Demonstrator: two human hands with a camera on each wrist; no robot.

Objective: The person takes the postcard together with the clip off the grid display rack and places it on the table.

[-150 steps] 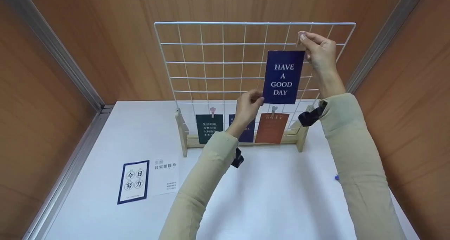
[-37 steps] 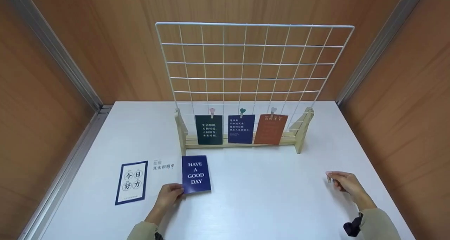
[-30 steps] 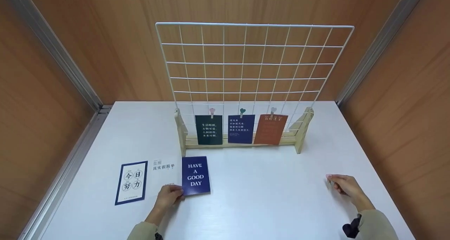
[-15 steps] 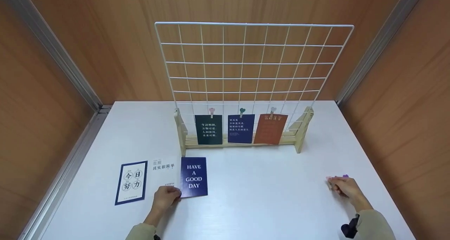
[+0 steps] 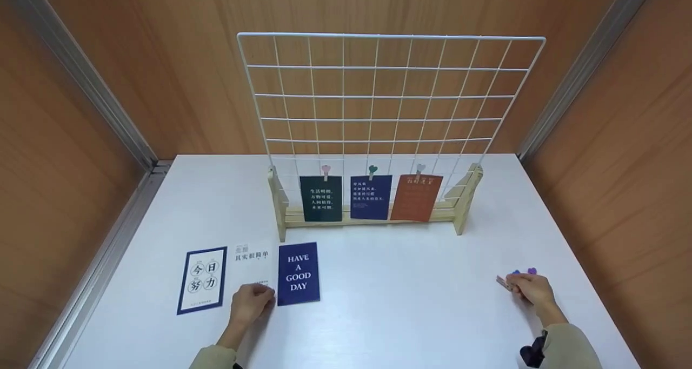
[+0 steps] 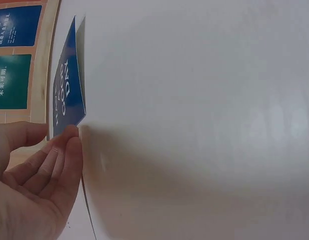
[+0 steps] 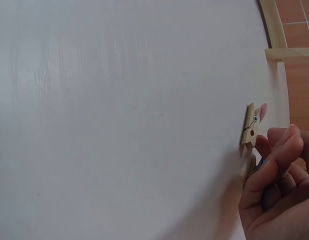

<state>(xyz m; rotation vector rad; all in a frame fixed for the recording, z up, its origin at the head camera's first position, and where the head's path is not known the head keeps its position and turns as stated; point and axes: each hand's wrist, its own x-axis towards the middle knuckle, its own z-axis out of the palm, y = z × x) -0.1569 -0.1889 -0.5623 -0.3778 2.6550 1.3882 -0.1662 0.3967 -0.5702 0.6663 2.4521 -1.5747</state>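
GOOD DAY card [image 5: 299, 274] — between the hands [image 5: 251, 303] [image 5: 533, 290].

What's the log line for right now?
left hand: beside HAVE A GOOD DAY card | right hand: next to wooden clip | wire grid: three cards clipped on

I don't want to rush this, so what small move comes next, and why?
Probably draw the right hand back from the pink-hearted clip: the clip appears to rest on the table near a blue heart and a purple heart, and the HAVE A GOOD DAY card lies there too, so neither seems to need holding.
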